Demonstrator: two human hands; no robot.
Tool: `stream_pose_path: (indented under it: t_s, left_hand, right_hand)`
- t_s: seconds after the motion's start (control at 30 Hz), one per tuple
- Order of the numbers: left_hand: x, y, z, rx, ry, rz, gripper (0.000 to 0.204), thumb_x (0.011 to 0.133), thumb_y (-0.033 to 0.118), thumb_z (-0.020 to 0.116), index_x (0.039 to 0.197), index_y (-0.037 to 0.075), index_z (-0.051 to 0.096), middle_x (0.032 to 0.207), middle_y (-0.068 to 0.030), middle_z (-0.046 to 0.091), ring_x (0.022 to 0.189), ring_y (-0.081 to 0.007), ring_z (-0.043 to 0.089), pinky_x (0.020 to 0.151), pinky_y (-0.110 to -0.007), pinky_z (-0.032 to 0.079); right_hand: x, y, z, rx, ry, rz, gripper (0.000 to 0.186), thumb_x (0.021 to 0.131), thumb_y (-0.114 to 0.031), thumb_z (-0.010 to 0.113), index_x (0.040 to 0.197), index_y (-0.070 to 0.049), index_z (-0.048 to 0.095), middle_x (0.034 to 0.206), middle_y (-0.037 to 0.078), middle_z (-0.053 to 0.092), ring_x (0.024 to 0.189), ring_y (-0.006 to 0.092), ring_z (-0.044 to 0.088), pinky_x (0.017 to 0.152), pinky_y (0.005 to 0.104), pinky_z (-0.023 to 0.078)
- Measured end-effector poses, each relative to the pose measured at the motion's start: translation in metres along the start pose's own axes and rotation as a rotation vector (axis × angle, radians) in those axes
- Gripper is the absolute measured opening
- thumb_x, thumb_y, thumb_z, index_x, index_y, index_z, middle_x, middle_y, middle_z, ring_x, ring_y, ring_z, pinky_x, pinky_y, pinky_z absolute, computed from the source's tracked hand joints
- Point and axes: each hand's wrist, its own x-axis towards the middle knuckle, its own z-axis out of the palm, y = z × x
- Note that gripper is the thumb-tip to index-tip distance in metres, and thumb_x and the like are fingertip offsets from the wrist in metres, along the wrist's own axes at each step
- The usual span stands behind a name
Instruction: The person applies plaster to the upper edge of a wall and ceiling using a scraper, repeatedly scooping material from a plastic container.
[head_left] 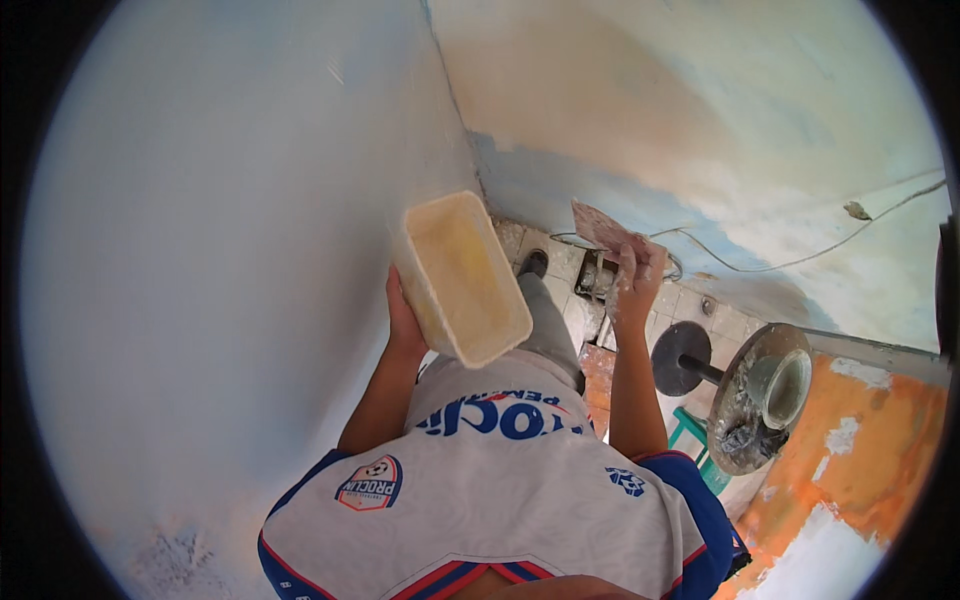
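Note:
My left hand [402,322] grips the underside of a cream rectangular plastic tub [462,276], held out in front of my chest with its open side facing me; its inside looks yellowish. My right hand [636,283] is dusted white and holds a flat putty scraper [603,229] with a reddish-brown blade raised toward the corner of the walls. My grey trouser leg and dark shoe [534,263] show below, between the two hands.
A smooth pale wall [230,250] fills the left; a patchy blue and orange wall [720,130] with a thin cable stands ahead. Dirty floor tiles [690,310] lie below. A grey pail [783,385] on a round tray, a dark disc on a rod and a green stool sit right.

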Motion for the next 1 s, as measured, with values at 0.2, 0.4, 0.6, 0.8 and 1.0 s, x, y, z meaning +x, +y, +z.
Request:
stream_pose_path:
  t_s: [0.2,0.4,0.6,0.8,1.0]
  left_hand:
    - [0.004,0.007,-0.021,-0.029,0.046,0.004,0.071,0.107,0.061,0.024,0.152,0.009,0.044,0.145,-0.0104,0.055,0.130,-0.0258,0.056,0.109,-0.041,0.048]
    - [-0.010,0.009,-0.039,0.061,0.153,0.032,0.070,0.107,0.061,0.023,0.150,0.010,0.045,0.143,-0.0100,0.057,0.129,-0.0251,0.057,0.107,-0.041,0.050]
    - [-0.033,0.001,-0.054,0.031,0.254,0.007,0.073,0.106,0.064,0.022,0.150,0.011,0.045,0.144,-0.0106,0.057,0.129,-0.0271,0.057,0.107,-0.043,0.049]
    - [-0.035,-0.008,-0.053,-0.023,0.258,-0.002,0.074,0.106,0.065,0.022,0.150,0.011,0.046,0.145,-0.0110,0.056,0.130,-0.0273,0.057,0.108,-0.043,0.049]
    - [-0.034,-0.021,-0.063,-0.029,0.319,-0.042,0.076,0.106,0.066,0.021,0.151,0.010,0.044,0.147,-0.0118,0.055,0.131,-0.0284,0.056,0.109,-0.044,0.048]
  right_hand:
    - [0.059,0.084,0.088,-0.148,-0.060,-0.039,0.023,0.103,-0.004,0.055,0.126,0.001,0.053,0.117,0.018,0.066,0.105,0.0267,0.069,0.085,0.0368,0.058]
    - [0.089,0.135,0.197,-0.299,0.014,-0.141,0.025,0.099,-0.006,0.057,0.124,-0.002,0.060,0.109,0.022,0.068,0.102,0.0437,0.066,0.085,0.0471,0.054]
    - [0.092,0.136,0.234,-0.278,0.186,-0.109,0.020,0.099,-0.007,0.058,0.117,-0.003,0.064,0.104,0.021,0.070,0.097,0.0443,0.067,0.083,0.0480,0.053]
    - [0.092,0.145,0.225,-0.288,0.108,-0.197,0.019,0.098,-0.005,0.059,0.116,-0.003,0.064,0.105,0.021,0.071,0.092,0.0402,0.070,0.078,0.0462,0.055]
    - [0.094,0.145,0.216,-0.288,0.056,-0.111,0.021,0.096,-0.003,0.060,0.116,-0.002,0.064,0.103,0.022,0.070,0.090,0.0446,0.068,0.075,0.0497,0.054]
